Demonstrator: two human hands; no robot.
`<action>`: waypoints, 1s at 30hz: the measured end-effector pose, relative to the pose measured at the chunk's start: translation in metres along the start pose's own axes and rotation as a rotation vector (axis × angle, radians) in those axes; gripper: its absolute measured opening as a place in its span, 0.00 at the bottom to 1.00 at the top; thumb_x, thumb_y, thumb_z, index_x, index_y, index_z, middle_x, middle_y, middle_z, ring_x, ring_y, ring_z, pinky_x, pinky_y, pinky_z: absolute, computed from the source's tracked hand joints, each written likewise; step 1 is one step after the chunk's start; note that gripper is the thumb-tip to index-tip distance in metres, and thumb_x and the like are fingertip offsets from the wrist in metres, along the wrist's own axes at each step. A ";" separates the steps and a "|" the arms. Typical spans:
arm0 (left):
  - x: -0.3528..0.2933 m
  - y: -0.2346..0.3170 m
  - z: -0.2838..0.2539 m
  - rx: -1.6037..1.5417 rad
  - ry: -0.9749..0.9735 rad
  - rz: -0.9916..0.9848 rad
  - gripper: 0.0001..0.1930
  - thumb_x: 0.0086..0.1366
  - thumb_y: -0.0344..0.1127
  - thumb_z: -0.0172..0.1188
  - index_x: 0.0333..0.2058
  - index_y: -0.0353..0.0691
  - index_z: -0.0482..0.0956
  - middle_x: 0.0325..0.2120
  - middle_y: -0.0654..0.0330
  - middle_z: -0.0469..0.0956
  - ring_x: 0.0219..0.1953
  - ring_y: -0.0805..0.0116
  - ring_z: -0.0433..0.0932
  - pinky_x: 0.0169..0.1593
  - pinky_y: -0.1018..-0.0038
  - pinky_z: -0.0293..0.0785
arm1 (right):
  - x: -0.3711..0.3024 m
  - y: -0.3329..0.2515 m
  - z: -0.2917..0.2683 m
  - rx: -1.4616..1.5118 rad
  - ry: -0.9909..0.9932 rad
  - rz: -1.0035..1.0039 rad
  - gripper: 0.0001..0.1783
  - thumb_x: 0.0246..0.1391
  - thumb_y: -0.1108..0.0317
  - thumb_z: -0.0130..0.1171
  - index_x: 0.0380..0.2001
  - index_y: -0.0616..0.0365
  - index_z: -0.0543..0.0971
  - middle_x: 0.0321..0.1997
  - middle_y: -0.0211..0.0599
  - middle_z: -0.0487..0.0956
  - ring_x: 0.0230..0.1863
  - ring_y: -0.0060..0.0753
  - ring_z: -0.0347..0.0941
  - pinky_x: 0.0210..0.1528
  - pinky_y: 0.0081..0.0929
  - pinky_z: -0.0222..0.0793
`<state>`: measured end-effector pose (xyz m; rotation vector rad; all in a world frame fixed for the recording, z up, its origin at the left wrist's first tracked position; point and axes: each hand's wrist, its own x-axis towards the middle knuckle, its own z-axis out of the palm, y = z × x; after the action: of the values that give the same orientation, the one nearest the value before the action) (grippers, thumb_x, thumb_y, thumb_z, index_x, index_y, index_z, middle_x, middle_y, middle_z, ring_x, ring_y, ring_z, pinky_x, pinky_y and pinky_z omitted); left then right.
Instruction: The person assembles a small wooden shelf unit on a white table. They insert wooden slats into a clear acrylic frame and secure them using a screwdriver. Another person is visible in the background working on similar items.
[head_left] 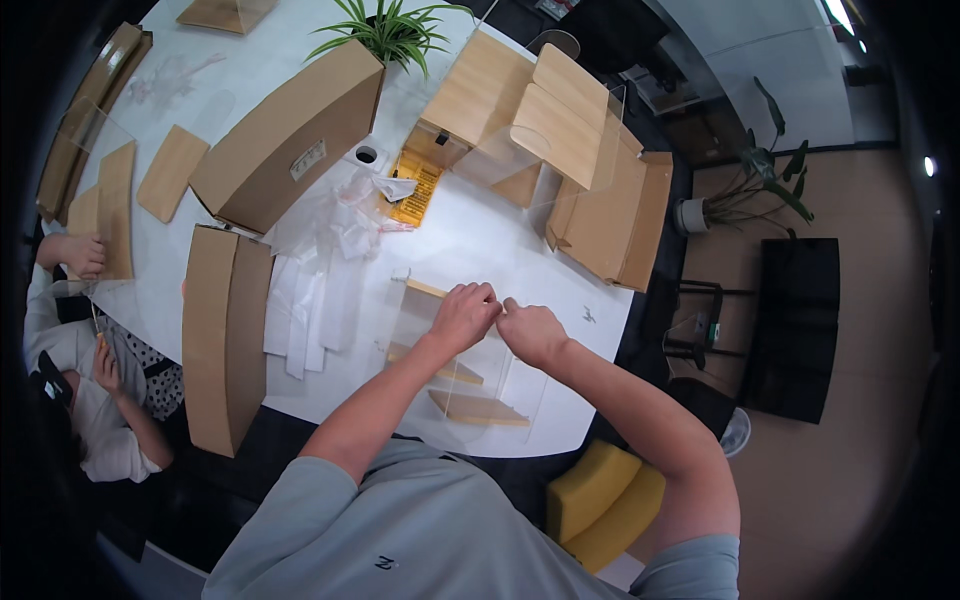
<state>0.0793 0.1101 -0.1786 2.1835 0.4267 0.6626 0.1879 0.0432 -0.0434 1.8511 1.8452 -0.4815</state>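
Pinching together at the upper edge of a clear acrylic box with thin light-wood shelves (pixel 455 385), left hand (pixel 463 315) and right hand (pixel 532 333) nearly touching, fingertips curled onto something too small to make out. Whether clenched on a small part or only on the clear rim: cannot tell. Standing directly under the grip on the white round table (pixel 470 240), probably so both wrists can bear down from above. Lying just left of the grip, a heap of peeled white protective film strips (pixel 315 300); further left, a long flat brown cardboard carton (pixel 222 335). Beyond the grip, finished wood-and-acrylic organisers (pixel 545 125) and a yellow printed leaflet (pixel 415 190). At far left, another person's hand (pixel 82 255) on a wooden panel.
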 end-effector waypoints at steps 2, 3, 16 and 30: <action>0.001 0.002 -0.002 -0.015 -0.016 0.024 0.03 0.51 0.30 0.69 0.24 0.45 0.82 0.31 0.65 0.76 0.36 0.65 0.77 0.40 0.67 0.72 | 0.011 0.012 0.015 0.466 -0.017 0.337 0.07 0.49 0.74 0.60 0.31 0.64 0.83 0.29 0.47 0.83 0.26 0.42 0.82 0.28 0.38 0.77; 0.002 0.004 -0.002 -0.020 -0.011 0.031 0.03 0.51 0.30 0.69 0.25 0.45 0.82 0.31 0.65 0.76 0.36 0.65 0.77 0.40 0.67 0.72 | 0.014 0.019 0.020 0.698 -0.022 0.508 0.08 0.48 0.73 0.61 0.31 0.64 0.85 0.28 0.47 0.83 0.27 0.41 0.82 0.29 0.38 0.77; 0.002 0.001 0.000 -0.014 -0.014 -0.001 0.04 0.52 0.31 0.69 0.25 0.44 0.82 0.31 0.65 0.76 0.37 0.65 0.78 0.41 0.66 0.73 | 0.005 0.012 0.007 0.165 -0.061 0.069 0.12 0.45 0.76 0.60 0.36 0.60 0.84 0.39 0.49 0.81 0.30 0.49 0.82 0.34 0.39 0.81; 0.001 -0.001 -0.001 -0.041 -0.012 -0.008 0.03 0.51 0.27 0.67 0.26 0.42 0.82 0.30 0.64 0.76 0.35 0.64 0.78 0.40 0.65 0.72 | 0.004 -0.003 0.006 -0.017 -0.052 -0.018 0.10 0.49 0.75 0.59 0.36 0.57 0.84 0.35 0.46 0.80 0.31 0.49 0.82 0.35 0.42 0.81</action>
<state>0.0792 0.1115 -0.1787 2.1446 0.4119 0.6485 0.1856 0.0433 -0.0512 1.7955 1.8275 -0.5131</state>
